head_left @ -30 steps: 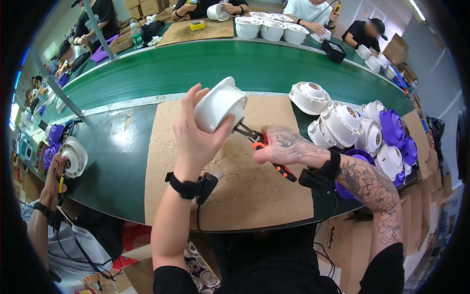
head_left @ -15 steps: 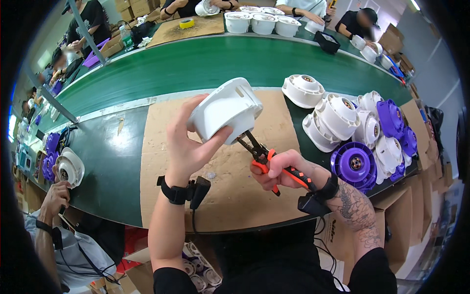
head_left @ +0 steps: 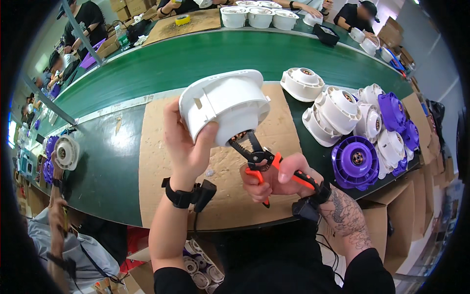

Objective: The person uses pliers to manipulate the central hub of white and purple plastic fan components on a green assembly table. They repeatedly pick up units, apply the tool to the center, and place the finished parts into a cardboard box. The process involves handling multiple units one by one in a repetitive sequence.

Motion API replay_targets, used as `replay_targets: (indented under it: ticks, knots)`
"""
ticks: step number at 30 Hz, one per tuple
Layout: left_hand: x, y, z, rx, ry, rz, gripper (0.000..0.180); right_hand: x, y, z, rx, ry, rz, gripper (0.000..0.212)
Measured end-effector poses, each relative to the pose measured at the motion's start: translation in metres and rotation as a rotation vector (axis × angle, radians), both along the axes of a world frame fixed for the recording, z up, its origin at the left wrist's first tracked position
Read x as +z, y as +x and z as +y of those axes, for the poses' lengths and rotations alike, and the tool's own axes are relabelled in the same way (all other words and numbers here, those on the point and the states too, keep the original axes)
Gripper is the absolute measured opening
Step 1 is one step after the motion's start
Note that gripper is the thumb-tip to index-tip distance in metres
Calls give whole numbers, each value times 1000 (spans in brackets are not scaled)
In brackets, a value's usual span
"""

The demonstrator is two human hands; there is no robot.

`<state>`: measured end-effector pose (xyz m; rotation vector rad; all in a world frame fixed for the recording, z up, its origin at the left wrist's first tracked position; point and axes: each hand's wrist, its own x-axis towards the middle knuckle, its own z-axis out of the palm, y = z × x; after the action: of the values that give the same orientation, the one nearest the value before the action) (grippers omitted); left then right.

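Observation:
My left hand (head_left: 190, 149) holds a white round plastic motor housing (head_left: 223, 100) up over the cardboard sheet, thumb on its near side and fingers behind. The housing is tilted, its wide rim upward and its narrow hub downward, with copper windings (head_left: 239, 137) showing at the hub. In my right hand (head_left: 281, 179) is a pair of pliers (head_left: 259, 157) with black jaws and orange-and-black handles. The jaws are spread and their tips reach the hub by the windings. Whether they grip anything there cannot be made out.
Several white housings (head_left: 338, 110) and purple housings (head_left: 356, 159) are piled at the right. Beyond the cardboard sheet (head_left: 166, 196) runs a green conveyor belt (head_left: 196, 61). A co-worker's hand (head_left: 58, 174) is by another white housing (head_left: 66, 153) at the left. An open box (head_left: 196, 245) of housings stands below the table edge.
The housing has been turned, its rim now facing more upward and its side toward me. The plier jaws and handles have spread wider, and my right hand has shifted slightly left.

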<state>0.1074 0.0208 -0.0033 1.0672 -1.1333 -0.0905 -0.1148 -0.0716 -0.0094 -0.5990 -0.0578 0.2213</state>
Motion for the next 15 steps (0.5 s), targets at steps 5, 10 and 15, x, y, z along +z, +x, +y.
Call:
replay_targets:
  ticks: [5,10,15]
  knots:
    - [10,4,0,8,-9,-37,60,9,-4,-3,-160,-456,218,23]
    - [10,0,-2,-124,61,215,63,4,-7,-5,-188,-681,267,21]
    - [-2,-3,-9,-40,26,123,62,4,8,-1,-219,-252,323,30]
